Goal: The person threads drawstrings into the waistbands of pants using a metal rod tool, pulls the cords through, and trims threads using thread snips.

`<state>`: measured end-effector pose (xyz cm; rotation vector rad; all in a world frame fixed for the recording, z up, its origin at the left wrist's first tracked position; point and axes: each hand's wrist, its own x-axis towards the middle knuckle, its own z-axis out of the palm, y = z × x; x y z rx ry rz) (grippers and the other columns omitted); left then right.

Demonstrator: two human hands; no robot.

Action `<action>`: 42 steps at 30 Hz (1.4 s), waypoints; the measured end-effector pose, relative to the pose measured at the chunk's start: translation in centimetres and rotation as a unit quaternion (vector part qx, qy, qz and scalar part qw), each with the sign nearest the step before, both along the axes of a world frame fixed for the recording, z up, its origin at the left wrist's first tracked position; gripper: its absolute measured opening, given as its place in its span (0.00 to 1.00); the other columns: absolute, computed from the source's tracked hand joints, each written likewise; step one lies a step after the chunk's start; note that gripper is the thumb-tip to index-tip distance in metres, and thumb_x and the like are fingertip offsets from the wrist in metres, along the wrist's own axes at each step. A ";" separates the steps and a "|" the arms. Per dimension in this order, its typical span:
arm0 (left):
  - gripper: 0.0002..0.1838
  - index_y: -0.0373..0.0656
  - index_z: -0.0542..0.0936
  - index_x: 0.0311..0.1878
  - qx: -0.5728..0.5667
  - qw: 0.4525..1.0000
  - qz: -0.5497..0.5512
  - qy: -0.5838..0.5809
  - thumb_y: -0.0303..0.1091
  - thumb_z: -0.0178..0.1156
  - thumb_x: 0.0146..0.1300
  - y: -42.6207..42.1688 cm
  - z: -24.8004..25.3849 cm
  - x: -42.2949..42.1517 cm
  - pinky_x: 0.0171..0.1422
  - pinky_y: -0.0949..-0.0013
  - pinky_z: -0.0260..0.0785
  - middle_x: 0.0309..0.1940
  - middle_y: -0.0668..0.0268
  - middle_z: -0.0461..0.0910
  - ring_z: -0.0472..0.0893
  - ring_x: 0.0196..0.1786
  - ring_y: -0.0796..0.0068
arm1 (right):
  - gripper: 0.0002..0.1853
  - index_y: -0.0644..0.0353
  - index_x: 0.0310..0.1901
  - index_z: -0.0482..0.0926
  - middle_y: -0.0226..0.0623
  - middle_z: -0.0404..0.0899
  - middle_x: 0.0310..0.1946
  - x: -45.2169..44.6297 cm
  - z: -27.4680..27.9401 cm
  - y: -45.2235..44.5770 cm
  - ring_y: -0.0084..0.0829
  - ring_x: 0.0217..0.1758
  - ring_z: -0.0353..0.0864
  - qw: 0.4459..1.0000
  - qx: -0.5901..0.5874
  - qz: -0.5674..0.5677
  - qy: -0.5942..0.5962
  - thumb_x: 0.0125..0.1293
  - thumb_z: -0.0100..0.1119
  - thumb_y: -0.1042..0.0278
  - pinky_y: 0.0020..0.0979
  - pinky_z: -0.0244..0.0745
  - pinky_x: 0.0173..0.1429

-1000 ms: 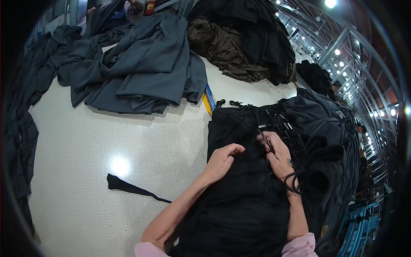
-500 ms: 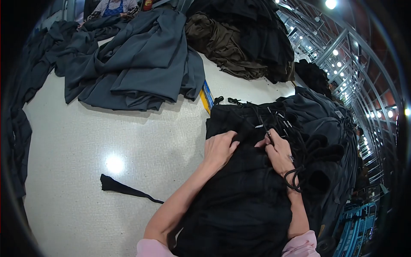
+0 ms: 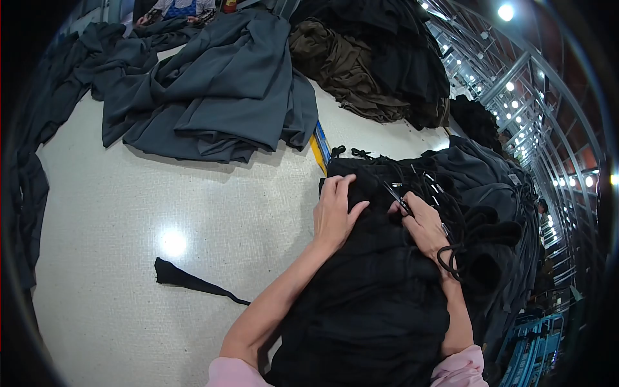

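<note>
A black garment (image 3: 361,290) with drawstrings at its waist lies along the table in front of me. My left hand (image 3: 335,209) rests on its upper left part, thumb spread away from the fingers, and the fingertips touch the cloth. In my right hand (image 3: 422,222) is a pair of small scissors (image 3: 397,197), blades pointing up and left over the waist area. The fingers partly cover the handles. Black drawstrings (image 3: 433,184) with shiny tips lie just beyond the right hand. A dark cord loop (image 3: 447,261) hangs at the right wrist.
Dark grey cloth (image 3: 219,97) is heaped on the pale table (image 3: 116,213). Brown cloth (image 3: 342,64) and black fabric lie further back. A narrow black strip (image 3: 193,280) is left of my arm. Grey garments (image 3: 477,168) hang at the right. Another person (image 3: 184,9) stands across the table.
My left hand's thumb has spread from the fingers, and the hand has shifted slightly up the garment. The scissors in my right hand now show more clearly, tilted up-left. The view has shifted slightly.
</note>
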<state>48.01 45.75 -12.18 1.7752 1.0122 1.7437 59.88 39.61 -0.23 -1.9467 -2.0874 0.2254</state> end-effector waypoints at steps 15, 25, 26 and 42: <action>0.12 0.42 0.75 0.39 -0.015 0.964 -0.266 0.015 0.29 0.53 0.50 0.9 -2.4 0.8 0.37 0.65 0.66 0.28 0.60 0.72 0.73 0.34 0.59 | 0.05 0.66 0.33 0.63 0.54 0.71 0.24 1.2 -0.5 6.4 0.52 0.33 0.70 0.985 -0.045 0.142 -0.081 0.54 0.42 0.76 0.43 0.63 0.35; 0.12 0.40 0.75 0.37 -0.172 0.984 0.007 -0.046 0.29 0.57 0.47 1.1 -1.4 -0.7 0.34 0.68 0.66 0.21 0.64 0.72 0.73 0.27 0.67 | 0.02 0.64 0.29 0.60 0.43 0.71 0.19 0.5 -1.1 4.8 0.45 0.28 0.72 0.994 0.059 0.019 -0.094 0.51 0.38 0.78 0.36 0.64 0.33; 0.09 0.41 0.75 0.35 -0.077 0.991 -0.043 -0.104 0.27 0.54 0.47 0.9 -1.3 0.1 0.27 0.69 0.66 0.15 0.64 0.71 0.72 0.19 0.67 | 0.02 0.64 0.29 0.60 0.43 0.71 0.19 0.6 -1.1 4.7 0.45 0.28 0.72 0.994 0.058 0.018 -0.092 0.51 0.38 0.78 0.36 0.64 0.33; 0.09 0.36 0.73 0.36 -0.158 0.953 -0.061 -0.250 0.26 0.54 0.50 1.9 -3.1 1.4 0.32 0.75 0.66 0.24 0.64 0.74 0.72 0.25 0.78 | 0.06 0.66 0.29 0.59 0.49 0.72 0.24 -0.9 -0.9 5.3 0.51 0.33 0.71 0.991 -0.024 0.104 -0.081 0.46 0.37 0.81 0.36 0.65 0.38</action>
